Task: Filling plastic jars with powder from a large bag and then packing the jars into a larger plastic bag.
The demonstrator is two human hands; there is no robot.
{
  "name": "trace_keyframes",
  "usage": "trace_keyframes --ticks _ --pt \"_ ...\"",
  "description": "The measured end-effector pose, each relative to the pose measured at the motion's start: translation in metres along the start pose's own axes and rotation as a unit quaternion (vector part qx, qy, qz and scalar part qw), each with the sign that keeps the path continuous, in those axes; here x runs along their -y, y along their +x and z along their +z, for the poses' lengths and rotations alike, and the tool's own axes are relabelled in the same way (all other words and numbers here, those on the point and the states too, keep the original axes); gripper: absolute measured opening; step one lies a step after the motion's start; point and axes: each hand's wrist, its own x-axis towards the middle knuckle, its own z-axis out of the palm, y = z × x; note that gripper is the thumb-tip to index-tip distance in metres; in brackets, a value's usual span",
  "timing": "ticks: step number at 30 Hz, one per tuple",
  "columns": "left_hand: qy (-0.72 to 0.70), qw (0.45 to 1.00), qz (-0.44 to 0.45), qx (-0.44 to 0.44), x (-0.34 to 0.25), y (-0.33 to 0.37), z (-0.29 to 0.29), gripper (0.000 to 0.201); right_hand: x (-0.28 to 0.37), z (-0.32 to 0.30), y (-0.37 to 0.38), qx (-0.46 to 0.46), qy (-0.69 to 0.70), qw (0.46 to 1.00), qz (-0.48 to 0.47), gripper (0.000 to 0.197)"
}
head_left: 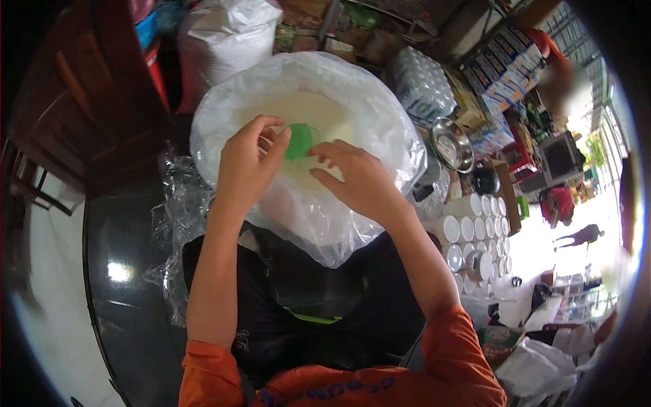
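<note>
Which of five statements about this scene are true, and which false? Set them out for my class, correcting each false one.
1. The left hand holds a green plastic piece. True.
2. The person wears blue sleeves. False: the orange sleeves show in the lower part of the picture.
3. A filled white sack stands beyond the large clear plastic bag. True.
4. Only one hand is above the bag. False: the right hand is there too, its fingers near the green plastic piece.
5. White round containers are stacked to the right of the bag. True.
</note>
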Motion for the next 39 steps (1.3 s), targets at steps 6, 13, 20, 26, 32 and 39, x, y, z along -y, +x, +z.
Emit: trace_keyframes --ticks 6,13,20,26,32,39 --pt "-0.005 0.998 -0.035 0.057 -0.012 0.007 0.005 0.025 -0.002 0.0 -0.009 -0.092 0.011 0.987 -0.134 0.026" --pt "0.064 0.995 0.071 0.036 -0.017 -0.003 0.018 0.05 -0.036 -0.019 -0.062 -0.231 0.086 0.968 -0.049 0.023" --pt "0.067 0.993 0.039 0.084 -0.022 -0.009 0.025 0.054 -0.054 -0.011 -0.088 -0.335 0.11 0.933 -0.067 0.023" --pt "-0.026 1.0 0.008 -0.008 -0.042 -0.014 0.025 0.044 -0.06 -0.013 -0.1 -0.265 0.096 0.955 -0.095 0.023" --pt "0.07 0.99 -0.018 -0.119 -0.038 -0.07 -0.062 0.029 -0.066 -0.012 -0.109 -0.284 0.11 0.949 -0.088 0.023" --pt "0.266 0.915 -0.291 -0.083 -0.016 -0.194 -0.199 0.029 -0.038 -0.005 -0.103 -0.296 0.108 0.941 -0.122 0.039"
